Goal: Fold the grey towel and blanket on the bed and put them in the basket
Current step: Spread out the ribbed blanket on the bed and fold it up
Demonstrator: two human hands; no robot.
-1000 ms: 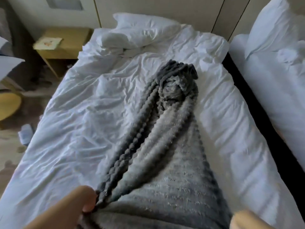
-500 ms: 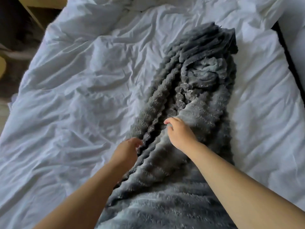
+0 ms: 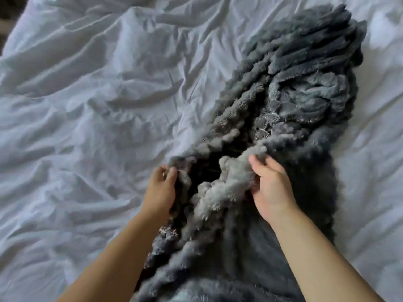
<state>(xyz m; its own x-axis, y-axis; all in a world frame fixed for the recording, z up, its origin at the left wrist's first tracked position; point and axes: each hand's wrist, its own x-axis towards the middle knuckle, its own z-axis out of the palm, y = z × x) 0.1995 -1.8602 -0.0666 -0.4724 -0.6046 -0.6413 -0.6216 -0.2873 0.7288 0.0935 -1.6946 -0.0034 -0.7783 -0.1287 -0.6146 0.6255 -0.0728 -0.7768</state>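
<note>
My left hand (image 3: 161, 188) pinched one fluffy ridge of the grey blanket (image 3: 305, 105), my right hand (image 3: 270, 188) another, as it lay bunched on the bed sheet (image 3: 87, 127); uneven pulling, I judged, could tangle it.

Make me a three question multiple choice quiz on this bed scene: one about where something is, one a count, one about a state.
1. Where does the grey blanket lie?
A. in a basket
B. on the white sheet
C. on the floor

2. How many grips hold the blanket?
A. none
B. one
C. two

3. How is the blanket lying?
A. bunched in long ridges
B. folded into a neat square
C. lifted clear of the bed

Answers:
1 B, the sheet shows on both sides of it.
2 C, the left grip and the right grip each curl on a fold.
3 A, fluffy ridges run lengthwise and no square fold shows.
</note>
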